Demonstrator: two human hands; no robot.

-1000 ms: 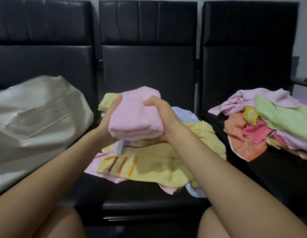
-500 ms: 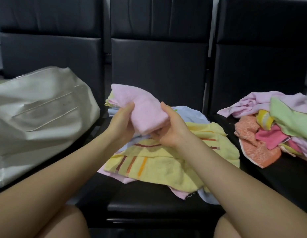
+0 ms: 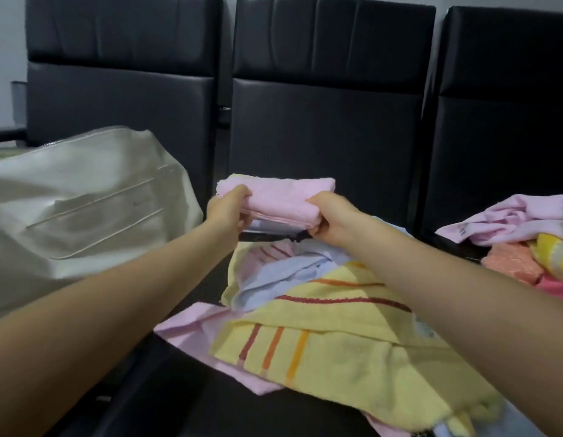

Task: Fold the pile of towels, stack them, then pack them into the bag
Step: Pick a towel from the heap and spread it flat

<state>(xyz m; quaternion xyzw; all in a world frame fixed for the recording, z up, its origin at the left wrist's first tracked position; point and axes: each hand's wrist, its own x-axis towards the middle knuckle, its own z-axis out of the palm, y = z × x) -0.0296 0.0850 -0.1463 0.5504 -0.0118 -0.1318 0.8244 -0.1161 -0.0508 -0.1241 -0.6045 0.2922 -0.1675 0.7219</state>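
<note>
A folded pink towel (image 3: 280,197) is held level at the back of the middle seat, over what looks like other folded towels, mostly hidden. My left hand (image 3: 228,209) grips its left end and my right hand (image 3: 329,219) grips its right end. In front of it lies a loose heap with a yellow striped towel (image 3: 340,348), a light blue towel (image 3: 274,275) and a pink towel (image 3: 192,326). The cream bag (image 3: 84,209) lies on the left seat. An unfolded pile (image 3: 526,241) of pink, orange and yellow towels sits on the right seat.
Three black padded seats with tall backs (image 3: 324,115) stand in a row. The bare front of the middle seat (image 3: 179,398) shows below the heap. A grey wall (image 3: 6,42) is visible at the far left.
Both hands have carried the folded pink towel away from me and lowered it flat toward the back of the middle seat. The view has shifted closer and to the left.
</note>
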